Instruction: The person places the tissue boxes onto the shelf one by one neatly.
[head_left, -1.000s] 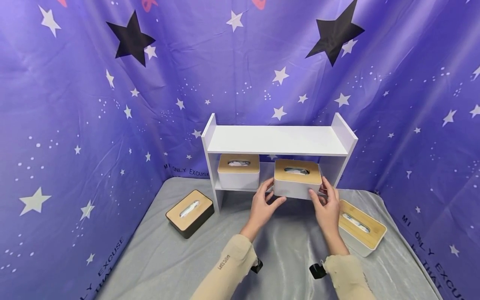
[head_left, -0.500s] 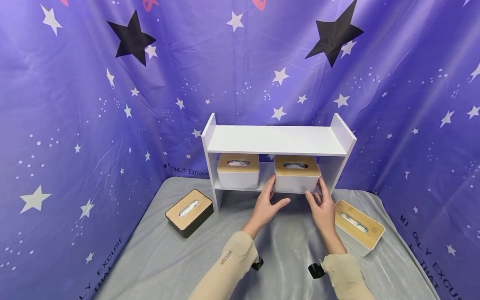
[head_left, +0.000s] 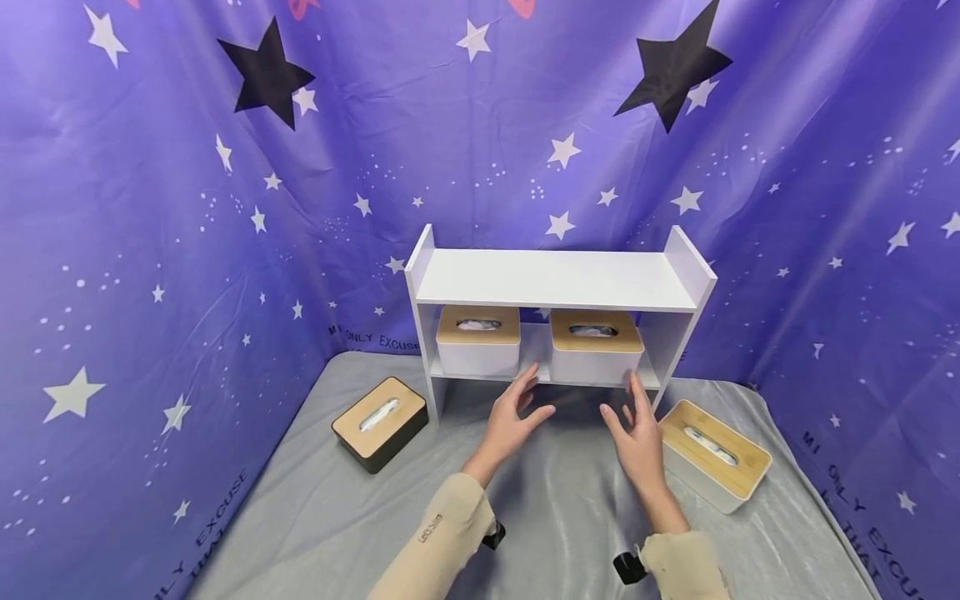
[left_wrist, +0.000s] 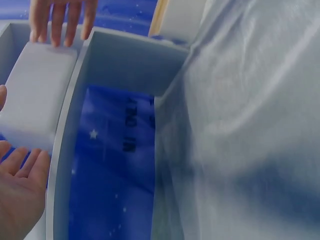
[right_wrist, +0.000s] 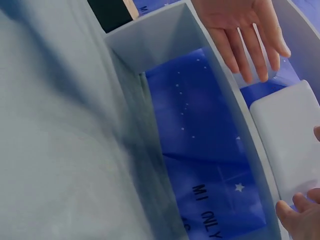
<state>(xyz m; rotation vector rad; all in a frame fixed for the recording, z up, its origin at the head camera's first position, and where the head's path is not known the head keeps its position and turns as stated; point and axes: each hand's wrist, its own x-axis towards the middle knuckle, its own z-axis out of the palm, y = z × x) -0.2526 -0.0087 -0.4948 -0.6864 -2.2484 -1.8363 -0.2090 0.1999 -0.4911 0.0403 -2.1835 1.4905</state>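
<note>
A white tissue box with a wooden lid (head_left: 596, 362) sits in the lower compartment of the white shelf unit (head_left: 555, 279), on the right side. To its left is a matching tissue box (head_left: 477, 357), with a gap between them. My left hand (head_left: 508, 425) is in front of that gap, fingers spread and holding nothing. Fingers loosely extended, my right hand (head_left: 636, 437) has its fingertips right at the right box's lower front corner. The left wrist view shows the white front of the box (left_wrist: 40, 95) between both hands.
A black tissue box with a wooden lid (head_left: 381, 423) lies on the grey cloth (head_left: 555, 517) left of the shelf. Another white one (head_left: 716, 454) stands on the right, near my right forearm. A purple star-patterned curtain (head_left: 480, 150) hangs around the back and sides.
The right tissue box has moved back from my hands' grip into the shelf's lower compartment. Both hands have let go and drawn back toward me, the left one also outward.
</note>
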